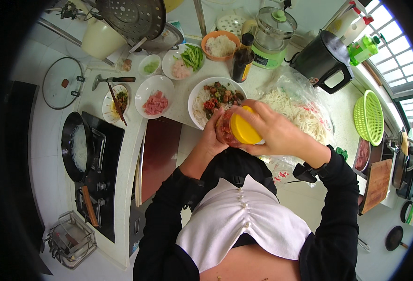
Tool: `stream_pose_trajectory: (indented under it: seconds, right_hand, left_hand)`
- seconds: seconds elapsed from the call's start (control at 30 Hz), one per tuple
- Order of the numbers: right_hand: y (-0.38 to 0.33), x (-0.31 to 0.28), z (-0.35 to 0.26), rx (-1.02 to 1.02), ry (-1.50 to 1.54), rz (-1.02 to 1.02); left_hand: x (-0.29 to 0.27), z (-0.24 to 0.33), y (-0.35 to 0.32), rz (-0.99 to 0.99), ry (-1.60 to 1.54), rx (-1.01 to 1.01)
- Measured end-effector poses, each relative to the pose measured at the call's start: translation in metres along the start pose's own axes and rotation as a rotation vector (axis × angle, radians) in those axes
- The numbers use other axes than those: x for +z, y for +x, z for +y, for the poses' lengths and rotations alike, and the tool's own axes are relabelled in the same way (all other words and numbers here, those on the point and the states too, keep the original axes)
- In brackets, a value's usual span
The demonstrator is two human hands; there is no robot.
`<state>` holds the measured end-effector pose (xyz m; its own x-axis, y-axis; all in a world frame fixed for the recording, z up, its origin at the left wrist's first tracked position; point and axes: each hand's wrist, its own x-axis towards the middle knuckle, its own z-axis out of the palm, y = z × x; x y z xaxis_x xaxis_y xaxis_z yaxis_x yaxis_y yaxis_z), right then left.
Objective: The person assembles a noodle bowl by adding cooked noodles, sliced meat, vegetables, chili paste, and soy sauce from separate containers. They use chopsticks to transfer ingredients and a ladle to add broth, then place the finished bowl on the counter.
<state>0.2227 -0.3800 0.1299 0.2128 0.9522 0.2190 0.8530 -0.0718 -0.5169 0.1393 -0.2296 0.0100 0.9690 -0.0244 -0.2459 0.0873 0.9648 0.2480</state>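
A jar (226,127) of red paste with a yellow lid (244,129) is held just in front of the noodle bowl (214,100), the left hand (212,136) wrapped around its body from below and the right hand (274,129) clamped over the lid, fingers curled around its rim. Beside the bowl to the right lies a clear bag of white noodles (294,108), to its left a white dish of pink meat (155,96), and behind it a dark bottle (242,59) and an orange bowl of rice (221,45). Far left of the bowl a black pan (74,146) sits on the stove.
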Motion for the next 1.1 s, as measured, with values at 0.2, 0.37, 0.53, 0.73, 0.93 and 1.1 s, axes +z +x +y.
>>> stream_pose_trajectory:
  seconds: [0.2, 0.37, 0.53, 0.73, 0.93, 1.1]
  right_hand:
    - [0.005, 0.014, -0.002, -0.346, -0.259, 0.024]
    - [0.005, 0.006, 0.000, -0.384, -0.219, 0.014]
    - [0.014, 0.006, -0.003, 0.177, 0.006, 0.298]
    - [0.021, -0.056, 0.018, 0.008, 0.041, 0.091]
    - [0.034, -0.047, 0.036, 0.466, 0.437, 0.220]
    - [0.029, -0.045, 0.054, 0.391, 0.701, 0.129]
  left_hand:
    - [0.012, 0.006, -0.017, -0.046, 0.005, -0.159]
    - [0.019, 0.004, -0.022, -0.077, -0.026, -0.158]
    - [0.029, 0.005, 0.007, 0.083, 0.256, 0.446]
    - [0.054, 0.005, 0.043, 0.011, 0.085, 0.318]
    - [0.072, 0.000, 0.059, 0.065, 0.518, 0.838]
    - [0.054, -0.004, 0.058, 0.035, 0.653, 0.766]
